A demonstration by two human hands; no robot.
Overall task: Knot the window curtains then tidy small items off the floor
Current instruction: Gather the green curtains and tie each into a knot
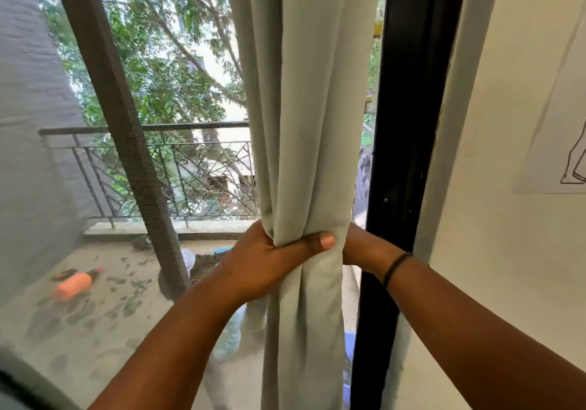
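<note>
L hand (269,263) grips curtain (304,124), R hand (361,248) behind

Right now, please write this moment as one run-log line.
left hand: grips curtain | right hand: behind curtain, grip unclear | knot: not yet

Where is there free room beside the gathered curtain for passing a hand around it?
Left of the curtain, between it and the screen bar, the space is open. On the right it is tight: the black door frame stands close and the right hand already fills that gap. The left hand holds the bunch.
</note>
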